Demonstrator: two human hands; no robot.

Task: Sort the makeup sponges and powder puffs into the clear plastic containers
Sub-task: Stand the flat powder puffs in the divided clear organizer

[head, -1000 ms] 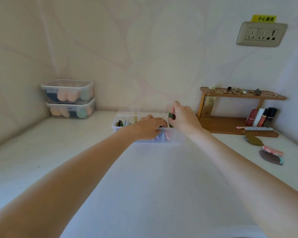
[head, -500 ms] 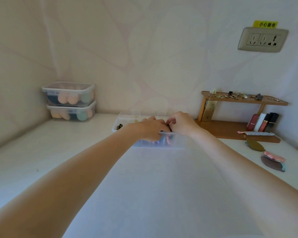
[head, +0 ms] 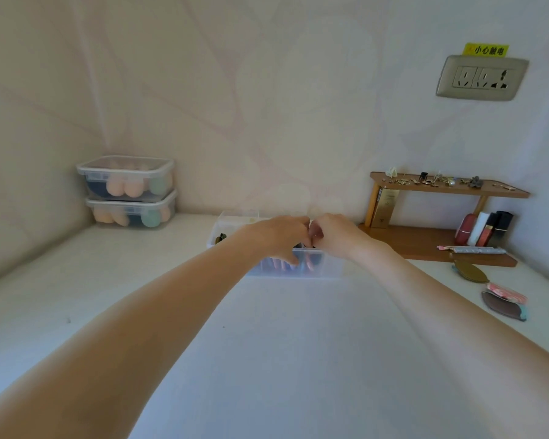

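Note:
A clear divided container (head: pixel 330 268) stands at the back middle of the white table, with coloured puffs showing dimly through its front wall. My left hand (head: pixel 273 236) reaches over its rim, and its fingers point down into a compartment among the puffs. Touching it on the right, my right hand (head: pixel 339 236) is curled over the same compartment and pinches a small dark green sponge (head: pixel 313 247), most of it hidden. Another dark piece (head: pixel 220 238) sits in the container's left end. Two lidded clear boxes, upper (head: pixel 126 179) and lower (head: pixel 130 213), are stacked in the far left corner with peach and mint sponges inside.
A wooden two-level shelf (head: pixel 425 245) stands at the right against the wall, with small trinkets on top and lipsticks (head: pixel 485 229) below. A leaf-shaped case (head: pixel 469 267) and a brown pouch (head: pixel 504 304) lie on the table in front of it. A wall socket (head: pixel 482 79) is high on the right.
My right hand has come down from above the rim into the container with the dark sponge and has closed up against my left hand, whose fingers have gone deeper into the compartment.

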